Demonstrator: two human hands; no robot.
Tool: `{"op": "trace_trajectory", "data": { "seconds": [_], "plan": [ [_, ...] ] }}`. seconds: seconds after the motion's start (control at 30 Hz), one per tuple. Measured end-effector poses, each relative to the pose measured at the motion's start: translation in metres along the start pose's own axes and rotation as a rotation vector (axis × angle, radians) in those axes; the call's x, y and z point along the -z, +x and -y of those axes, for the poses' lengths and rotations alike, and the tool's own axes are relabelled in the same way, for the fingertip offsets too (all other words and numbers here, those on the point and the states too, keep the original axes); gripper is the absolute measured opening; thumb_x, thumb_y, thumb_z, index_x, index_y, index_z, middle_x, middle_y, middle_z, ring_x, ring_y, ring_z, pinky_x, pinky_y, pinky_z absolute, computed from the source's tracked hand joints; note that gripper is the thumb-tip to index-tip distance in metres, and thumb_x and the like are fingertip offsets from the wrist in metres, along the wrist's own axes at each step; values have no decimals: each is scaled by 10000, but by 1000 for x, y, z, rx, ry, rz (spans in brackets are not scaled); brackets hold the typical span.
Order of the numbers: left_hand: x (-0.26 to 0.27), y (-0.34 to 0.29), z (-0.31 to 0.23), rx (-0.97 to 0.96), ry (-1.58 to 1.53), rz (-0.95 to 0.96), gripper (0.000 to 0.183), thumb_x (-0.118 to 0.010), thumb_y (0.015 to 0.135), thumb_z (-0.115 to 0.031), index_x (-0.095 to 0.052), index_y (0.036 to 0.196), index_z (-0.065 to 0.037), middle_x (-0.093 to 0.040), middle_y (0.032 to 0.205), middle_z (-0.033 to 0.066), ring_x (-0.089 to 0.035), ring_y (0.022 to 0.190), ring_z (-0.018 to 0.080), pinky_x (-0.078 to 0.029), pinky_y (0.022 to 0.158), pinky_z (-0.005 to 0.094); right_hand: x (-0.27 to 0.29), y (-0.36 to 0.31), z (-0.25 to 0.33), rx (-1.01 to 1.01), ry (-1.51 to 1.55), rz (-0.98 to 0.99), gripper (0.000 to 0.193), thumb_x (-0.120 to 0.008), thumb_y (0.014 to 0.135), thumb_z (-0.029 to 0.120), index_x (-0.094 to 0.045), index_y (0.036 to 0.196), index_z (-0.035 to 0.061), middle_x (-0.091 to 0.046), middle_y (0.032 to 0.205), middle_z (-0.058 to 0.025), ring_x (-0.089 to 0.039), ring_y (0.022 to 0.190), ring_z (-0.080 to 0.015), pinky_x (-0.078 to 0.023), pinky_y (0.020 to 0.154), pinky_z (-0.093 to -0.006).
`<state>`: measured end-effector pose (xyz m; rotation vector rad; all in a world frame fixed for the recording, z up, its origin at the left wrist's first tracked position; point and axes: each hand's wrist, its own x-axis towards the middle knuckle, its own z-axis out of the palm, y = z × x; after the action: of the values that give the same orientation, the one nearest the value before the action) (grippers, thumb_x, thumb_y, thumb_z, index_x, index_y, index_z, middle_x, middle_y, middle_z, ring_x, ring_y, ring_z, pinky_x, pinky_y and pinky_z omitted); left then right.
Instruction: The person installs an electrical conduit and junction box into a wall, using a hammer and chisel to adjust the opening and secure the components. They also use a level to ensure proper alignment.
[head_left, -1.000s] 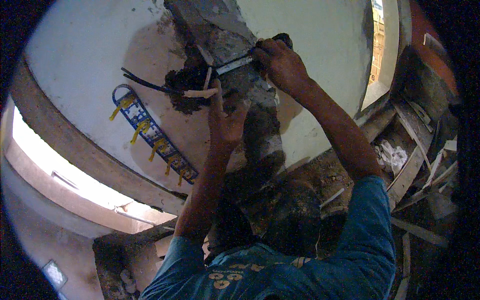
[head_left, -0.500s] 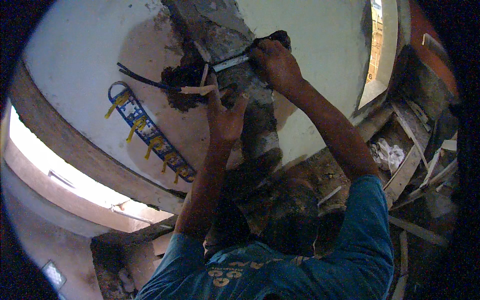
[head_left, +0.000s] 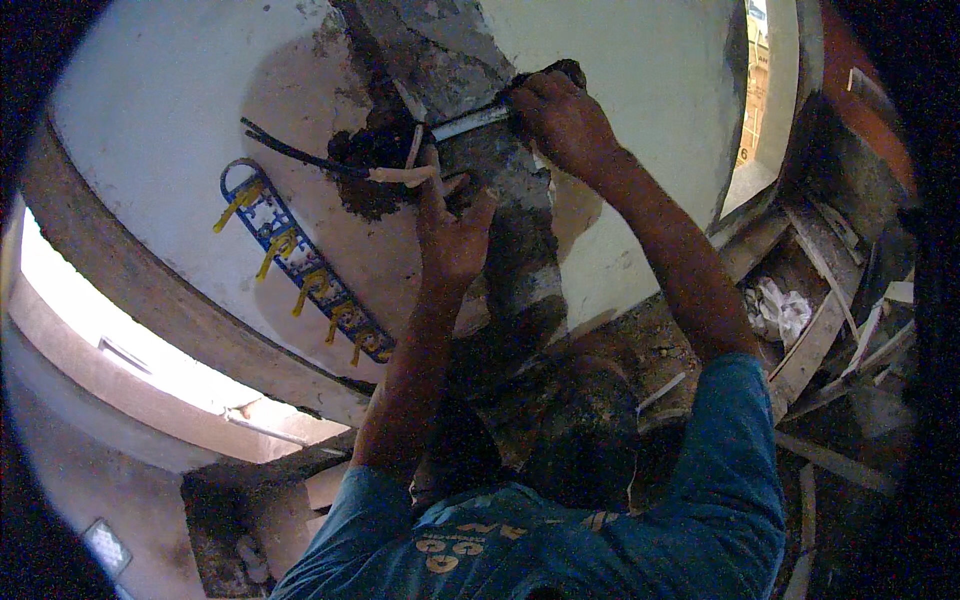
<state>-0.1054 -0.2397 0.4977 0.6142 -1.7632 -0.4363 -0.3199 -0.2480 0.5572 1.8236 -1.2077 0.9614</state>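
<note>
A white pipe (head_left: 470,124) lies slantwise across a chiselled grey channel (head_left: 515,215) in the wall. My right hand (head_left: 565,122) is closed around the pipe's right end, beside a dark rough hollow (head_left: 572,72); its fingertips are partly hidden. Below the pipe's left end, my left hand (head_left: 455,235) has its index finger stretched upward and its thumb apart. That finger touches or nearly touches a pale bent tube (head_left: 402,175). Black cables (head_left: 290,149) stick out of the tube to the left. Behind it is a broken dark hole (head_left: 375,150).
A blue-edged hanging strip with yellow ties (head_left: 300,265) is on the wall at left. A bright opening (head_left: 130,320) is at lower left, and a narrow window (head_left: 755,110) at upper right. Boards (head_left: 830,310) and a crumpled white bag (head_left: 780,310) lie at right.
The wall, cables and pipe sit slightly further right and lower in the picture. My right hand has shifted a little right with them; both hands keep nearly the same pose.
</note>
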Motion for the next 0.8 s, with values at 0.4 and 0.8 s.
{"op": "trace_trajectory", "data": {
  "seconds": [0.4,0.8],
  "plan": [
    [3,-1,-11,76,45,9,871,-738,839,-116,-240,1549,-29,-511,1327,226,-580,1095,303,-517,908,429,-3,3,8,-22,-60,-45,385,-700,741,113,-661,1124,93,-627,1143,-127,-597,1094,-332,-520,933,-434],
    [-1,1,-12,176,-74,10,878,-751,852,-208,-250,1548,-21,-598,1264,188,-616,1058,265,-524,909,397,5,3,0,-10,91,43,273,-641,821,122,-675,1086,61,-624,1134,-163,-605,1066,-370,-520,919,-451]
  ]
}}
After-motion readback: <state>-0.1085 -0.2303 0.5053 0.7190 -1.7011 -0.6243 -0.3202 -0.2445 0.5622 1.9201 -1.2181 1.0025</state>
